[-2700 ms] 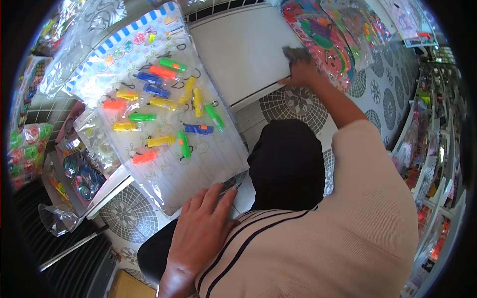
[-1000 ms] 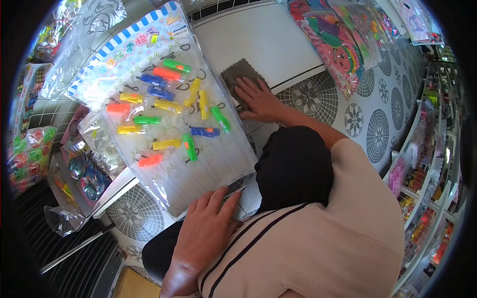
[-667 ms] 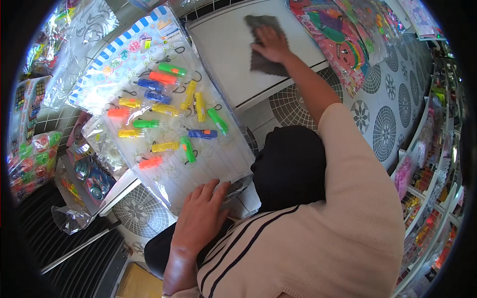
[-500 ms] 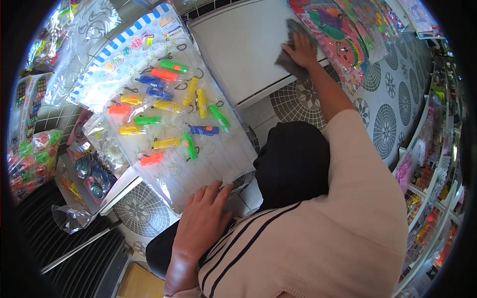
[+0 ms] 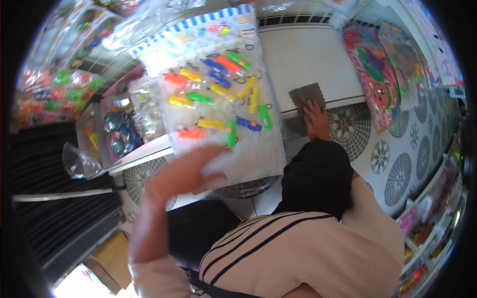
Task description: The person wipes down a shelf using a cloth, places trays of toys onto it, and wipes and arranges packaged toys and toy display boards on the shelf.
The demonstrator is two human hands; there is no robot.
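My right hand (image 5: 317,120) lies on a dark grey cloth (image 5: 304,94) with scalloped edges, pressing it at the front edge of a white shelf board (image 5: 310,54). Part of the cloth hangs over that edge. My left hand (image 5: 191,169) is blurred, its thumb apart from its stretched fingers, with nothing seen in it. It hovers over the lower left of a large clear plastic pack (image 5: 253,159). Several small green, orange, yellow and blue tubes with black loops, such as a yellow tube (image 5: 222,93), are in the pack. A striped header card (image 5: 198,35) tops it.
To the right of the board lie bright toy packs (image 5: 372,74). Boxed toys (image 5: 119,134) stand left of the large pack. A black ridged surface (image 5: 64,174) is at far left, shelves of goods (image 5: 427,213) at far right. Patterned tiles (image 5: 397,174) cover the floor.
My right hand has drawn the cloth from the board's right end toward me, to its front edge. My left hand has lifted toward the large pack. The view has shifted.
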